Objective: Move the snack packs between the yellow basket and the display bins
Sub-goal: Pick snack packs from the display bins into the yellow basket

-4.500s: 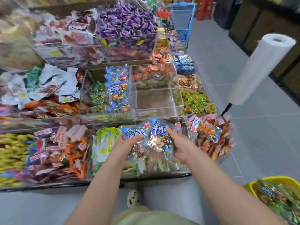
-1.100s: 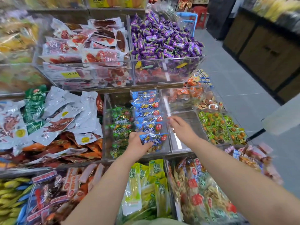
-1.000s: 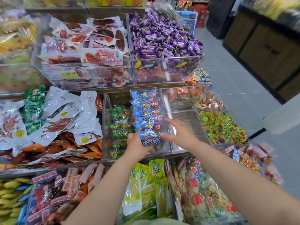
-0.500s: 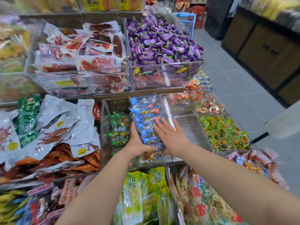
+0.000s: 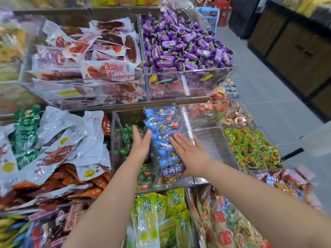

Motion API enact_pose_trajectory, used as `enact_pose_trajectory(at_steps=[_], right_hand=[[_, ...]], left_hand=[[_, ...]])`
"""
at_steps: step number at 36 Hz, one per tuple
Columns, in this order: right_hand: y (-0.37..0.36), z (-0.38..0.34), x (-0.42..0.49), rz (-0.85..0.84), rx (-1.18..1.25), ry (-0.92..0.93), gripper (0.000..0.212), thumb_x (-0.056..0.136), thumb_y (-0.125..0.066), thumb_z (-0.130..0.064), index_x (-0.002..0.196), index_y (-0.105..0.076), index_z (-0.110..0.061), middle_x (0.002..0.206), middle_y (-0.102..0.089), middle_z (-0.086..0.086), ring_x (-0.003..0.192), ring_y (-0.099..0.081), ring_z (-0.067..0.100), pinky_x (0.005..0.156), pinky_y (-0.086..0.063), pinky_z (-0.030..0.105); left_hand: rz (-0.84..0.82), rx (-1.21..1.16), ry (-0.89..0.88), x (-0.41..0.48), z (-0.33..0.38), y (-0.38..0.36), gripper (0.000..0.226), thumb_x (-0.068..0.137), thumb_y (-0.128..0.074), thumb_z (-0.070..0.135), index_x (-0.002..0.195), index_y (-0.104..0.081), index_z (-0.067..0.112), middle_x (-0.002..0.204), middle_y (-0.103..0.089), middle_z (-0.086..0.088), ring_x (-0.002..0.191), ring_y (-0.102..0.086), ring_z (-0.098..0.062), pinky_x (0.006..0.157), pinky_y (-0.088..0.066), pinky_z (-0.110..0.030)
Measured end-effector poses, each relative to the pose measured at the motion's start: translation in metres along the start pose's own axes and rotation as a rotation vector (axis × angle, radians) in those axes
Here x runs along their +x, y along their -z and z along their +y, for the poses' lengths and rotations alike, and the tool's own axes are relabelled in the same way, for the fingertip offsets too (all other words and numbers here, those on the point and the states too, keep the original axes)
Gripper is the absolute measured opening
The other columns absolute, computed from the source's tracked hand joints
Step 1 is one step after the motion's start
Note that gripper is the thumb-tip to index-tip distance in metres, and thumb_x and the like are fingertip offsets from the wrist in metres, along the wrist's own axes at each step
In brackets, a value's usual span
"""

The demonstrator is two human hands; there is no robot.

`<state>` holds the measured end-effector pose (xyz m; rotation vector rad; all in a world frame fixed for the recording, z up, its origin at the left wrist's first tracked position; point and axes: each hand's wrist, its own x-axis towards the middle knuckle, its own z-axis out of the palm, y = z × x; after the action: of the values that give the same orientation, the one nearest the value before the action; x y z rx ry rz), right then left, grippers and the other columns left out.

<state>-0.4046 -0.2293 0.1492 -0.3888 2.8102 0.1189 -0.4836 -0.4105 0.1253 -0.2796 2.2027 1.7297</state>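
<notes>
A row of blue snack packs [image 5: 163, 133] stands on edge in a clear display bin [image 5: 114, 140] on the middle shelf. My left hand [image 5: 140, 143] lies flat with straight fingers against the row's left side. My right hand [image 5: 189, 151] presses flat with spread fingers on the row's right side. The nearest blue pack [image 5: 171, 171] sits at the bin's front. Green packs [image 5: 126, 138] fill the same bin to the left. The yellow basket is out of view.
An empty clear bin [image 5: 213, 149] is right of the blue row, then a bin of green-wrapped snacks [image 5: 250, 149]. Purple candies [image 5: 184, 45] and red meat packs [image 5: 93, 56] fill the upper shelf. Yellow-green packs [image 5: 157, 217] lie below. Grey floor [image 5: 268, 97] is on the right.
Both hands carried blue packs up from the lower shelf into the middle bin. They let go of the packs and now lie flat against the sides of the row.
</notes>
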Motion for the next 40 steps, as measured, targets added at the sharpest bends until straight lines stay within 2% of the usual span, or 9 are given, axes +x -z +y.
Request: enact_pose_trajectory(at_steps=[8,14,17,21,24,29,35,37,40], right_hand=[[0.001,-0.002,0.001,-0.027,0.007,-0.009,0.133,0.068,-0.073,-0.058,0.144,0.028,-0.016,0.154,0.029,0.003,0.142,0.026,0.019,0.115,0.004,0.056],[0.007,-0.006,-0.001,-0.047,-0.005,-0.029,0.133,0.068,-0.074,-0.057,0.145,0.026,-0.014,0.154,0.029,0.005,0.143,0.023,0.020,0.114,0.001,0.054],[0.008,-0.008,-0.002,-0.052,-0.007,-0.041,0.134,0.068,-0.075,-0.056,0.145,0.026,-0.014,0.154,0.029,0.004,0.143,0.023,0.020,0.115,-0.001,0.054],[0.011,-0.009,-0.001,-0.068,0.032,-0.048,0.135,0.066,-0.078,-0.053,0.146,0.024,-0.017,0.155,0.028,0.002,0.143,0.022,0.018,0.117,-0.003,0.052],[0.014,-0.009,-0.003,-0.075,0.045,-0.046,0.135,0.065,-0.079,-0.051,0.147,0.023,-0.017,0.155,0.026,0.001,0.144,0.020,0.018,0.117,-0.003,0.049],[0.017,-0.010,-0.011,-0.076,0.066,-0.075,0.131,0.070,-0.079,-0.043,0.146,0.024,-0.019,0.155,0.027,0.001,0.143,0.023,0.023,0.117,0.000,0.048],[0.003,-0.004,-0.033,-0.012,0.315,-0.161,0.115,0.080,-0.072,-0.032,0.148,0.020,-0.016,0.157,0.020,0.002,0.145,0.013,0.022,0.119,-0.004,0.036],[-0.002,-0.003,-0.045,0.038,0.445,-0.194,0.110,0.083,-0.070,-0.032,0.149,0.016,-0.013,0.158,0.016,0.004,0.146,0.009,0.021,0.118,-0.005,0.031],[-0.014,-0.004,-0.066,0.142,0.709,-0.312,0.105,0.082,-0.070,-0.031,0.151,0.007,-0.011,0.159,0.004,0.008,0.146,-0.002,0.021,0.115,-0.011,0.028]], left_hand=[[-0.081,0.066,-0.131,0.018,0.018,-0.027,0.072,0.094,-0.040,0.058,0.153,-0.009,0.033,0.159,-0.017,0.007,0.145,-0.021,-0.016,0.106,-0.020,-0.029],[-0.082,0.100,-0.046,0.007,0.019,-0.019,0.065,0.094,-0.025,0.064,0.151,-0.002,0.042,0.161,-0.007,0.010,0.147,-0.014,-0.021,0.115,-0.015,-0.042],[-0.111,0.095,-0.076,-0.016,0.002,-0.010,0.071,0.098,-0.038,0.048,0.152,0.006,0.035,0.162,-0.001,0.005,0.148,-0.009,-0.020,0.118,-0.013,-0.044],[-0.361,0.157,-0.095,-0.059,-0.035,0.003,0.122,0.077,-0.080,0.028,0.151,0.018,0.031,0.157,-0.007,0.013,0.133,-0.017,0.003,0.104,-0.024,-0.016],[-0.372,0.293,-0.113,-0.070,-0.043,-0.005,0.139,0.065,-0.089,0.017,0.150,0.021,0.020,0.156,-0.011,0.006,0.128,-0.021,0.004,0.085,-0.025,0.006],[-0.392,0.358,-0.159,-0.057,-0.024,-0.015,0.131,0.068,-0.084,0.003,0.148,0.019,0.010,0.151,-0.030,-0.006,0.136,-0.037,-0.018,0.112,-0.032,-0.037],[-0.378,0.420,-0.175,-0.056,-0.026,-0.014,0.130,0.066,-0.086,0.006,0.147,0.016,0.016,0.148,-0.031,-0.004,0.134,-0.035,-0.017,0.113,-0.030,-0.034],[-0.362,0.414,-0.128,-0.058,-0.027,-0.012,0.141,0.063,-0.089,0.009,0.147,0.024,0.016,0.156,-0.019,-0.007,0.142,-0.025,-0.023,0.117,-0.025,-0.043],[-0.294,0.491,-0.027,-0.067,-0.027,-0.005,0.146,0.060,-0.091,0.026,0.148,0.025,0.015,0.161,0.006,-0.002,0.147,-0.005,-0.020,0.119,-0.012,-0.038]])
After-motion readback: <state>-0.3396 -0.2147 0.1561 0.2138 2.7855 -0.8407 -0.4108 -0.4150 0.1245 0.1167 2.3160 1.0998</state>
